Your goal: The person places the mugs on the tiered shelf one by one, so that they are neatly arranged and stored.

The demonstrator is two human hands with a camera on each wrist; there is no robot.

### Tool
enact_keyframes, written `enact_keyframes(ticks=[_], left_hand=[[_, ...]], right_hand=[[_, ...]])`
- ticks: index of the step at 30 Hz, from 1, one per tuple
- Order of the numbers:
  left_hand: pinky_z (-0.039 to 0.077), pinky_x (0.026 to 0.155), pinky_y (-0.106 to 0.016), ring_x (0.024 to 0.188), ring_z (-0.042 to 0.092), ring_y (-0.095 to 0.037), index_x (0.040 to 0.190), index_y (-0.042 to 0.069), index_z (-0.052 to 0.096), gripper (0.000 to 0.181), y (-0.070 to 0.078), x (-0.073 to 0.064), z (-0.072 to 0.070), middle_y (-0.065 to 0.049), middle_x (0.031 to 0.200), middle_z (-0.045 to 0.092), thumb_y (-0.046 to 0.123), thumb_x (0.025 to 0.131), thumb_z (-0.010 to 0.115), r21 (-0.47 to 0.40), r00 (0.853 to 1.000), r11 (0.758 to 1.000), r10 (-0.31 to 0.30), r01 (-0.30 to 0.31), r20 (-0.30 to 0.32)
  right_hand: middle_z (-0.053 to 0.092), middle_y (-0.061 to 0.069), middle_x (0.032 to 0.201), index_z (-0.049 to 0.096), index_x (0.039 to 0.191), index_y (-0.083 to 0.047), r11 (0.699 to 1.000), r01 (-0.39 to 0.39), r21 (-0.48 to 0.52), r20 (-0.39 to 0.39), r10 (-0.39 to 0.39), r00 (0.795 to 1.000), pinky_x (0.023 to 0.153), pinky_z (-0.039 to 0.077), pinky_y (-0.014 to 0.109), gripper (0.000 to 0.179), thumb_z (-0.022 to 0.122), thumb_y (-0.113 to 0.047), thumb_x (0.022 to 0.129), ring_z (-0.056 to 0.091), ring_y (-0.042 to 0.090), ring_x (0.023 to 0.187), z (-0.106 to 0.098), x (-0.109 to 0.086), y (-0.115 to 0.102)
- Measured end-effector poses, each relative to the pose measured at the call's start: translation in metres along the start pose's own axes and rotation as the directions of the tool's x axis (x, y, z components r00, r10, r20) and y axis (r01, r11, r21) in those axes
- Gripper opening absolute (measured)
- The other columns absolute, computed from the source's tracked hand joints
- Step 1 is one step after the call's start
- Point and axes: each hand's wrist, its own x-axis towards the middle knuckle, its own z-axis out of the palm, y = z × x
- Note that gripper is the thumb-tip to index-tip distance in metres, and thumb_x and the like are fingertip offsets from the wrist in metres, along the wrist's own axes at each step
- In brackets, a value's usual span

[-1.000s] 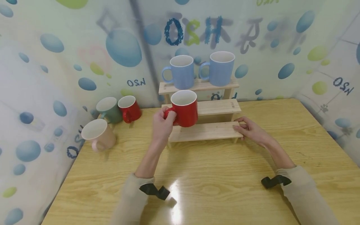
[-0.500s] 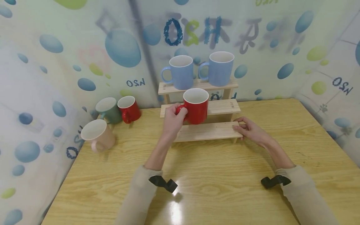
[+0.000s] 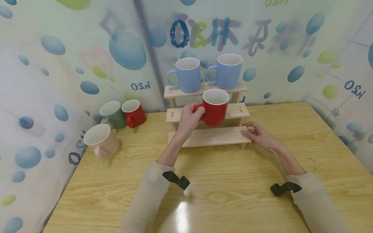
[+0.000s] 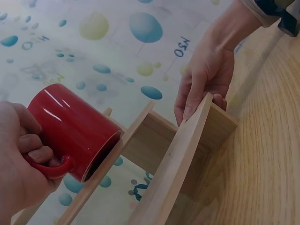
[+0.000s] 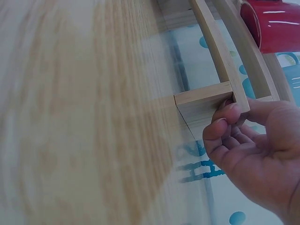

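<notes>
Gripping red mug (image 3: 217, 108) in my left hand (image 3: 188, 117) | my right hand (image 3: 260, 136) pinching wooden rack (image 3: 215, 136) | dipping low, I could jolt it, toppling 2 blue mugs (image 3: 189, 77)

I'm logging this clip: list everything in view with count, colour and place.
Three-tier rack: 1, pale wood, toward the table's back
Blue mugs: 2, blue with white insides, on the top board
Held red mug: 1, red, gripped by its handle at the middle board; contact unclear
Standing red mug: 1, red, back left on the table
Green mug: 1, green, left of that
Pink mug: 1, pale pink, nearer the person
Table: 1, yellowish wood, underneath
Backdrop: patterned, pale with blue and green spots, behind
Wrist cameras: 2, black, at the cuffs
Sleeves: 2, beige
Hands: 2, bare; left hand on the handle, right hand at the bottom board's right end
</notes>
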Motion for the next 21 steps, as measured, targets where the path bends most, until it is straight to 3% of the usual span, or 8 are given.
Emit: enact_keyframes(ticks=[9,21], left_hand=[[0.037,0.063,-0.033,0.061,0.036,-0.013,0.067,0.008,0.040,0.026,-0.006,0.017,0.006,0.001,0.060,0.034,0.001,0.091,0.047,-0.088,0.995,0.996,0.011,-0.002,0.103],[0.041,0.065,-0.032,0.060,0.034,-0.014,0.069,0.008,0.038,0.025,-0.011,0.038,0.014,0.001,0.060,0.032,0.001,0.092,0.045,-0.132,0.983,0.991,-0.003,0.028,0.184]], right_hand=[[0.060,0.020,0.108,0.032,0.141,0.004,1.000,-0.008,-0.020,0.000,0.008,1.000,0.071,0.050,0.032,0.049,0.052,-0.022,0.106,0.057,0.019,0.071,-0.001,-0.001,0.001],[0.059,0.024,0.115,0.031,0.142,0.004,1.000,-0.013,-0.011,0.000,0.013,1.000,0.072,0.051,0.030,0.049,0.053,-0.022,0.106,0.058,0.019,0.074,-0.001,0.001,0.002]])
